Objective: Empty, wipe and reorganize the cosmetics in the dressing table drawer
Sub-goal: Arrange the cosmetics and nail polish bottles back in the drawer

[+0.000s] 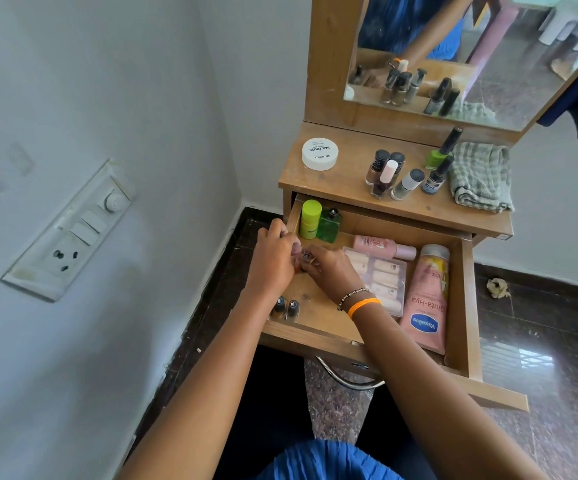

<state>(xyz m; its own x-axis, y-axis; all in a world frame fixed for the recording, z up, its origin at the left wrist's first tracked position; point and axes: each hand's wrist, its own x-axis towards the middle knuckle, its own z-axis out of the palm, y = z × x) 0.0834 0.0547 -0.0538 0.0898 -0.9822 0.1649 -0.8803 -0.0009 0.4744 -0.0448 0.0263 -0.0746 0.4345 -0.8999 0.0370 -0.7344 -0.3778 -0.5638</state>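
Head view: both hands meeting over the drawer (467,299), left side. Left hand (273,258) and right hand (329,268) pinching together 1 small bottle (305,257), axis unclear. 2 dark bottles (285,306) lying nearer, below left wrist.

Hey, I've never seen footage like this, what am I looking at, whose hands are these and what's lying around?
There is no machine here. A camera worn on a person's head looks down at their own hands. The left hand and right hand meet over the open drawer, pinching a small item too hidden to name. The drawer holds a Vaseline tube, a pink bottle, and green bottles. On the tabletop stand nail polish bottles, a white jar and a folded cloth.
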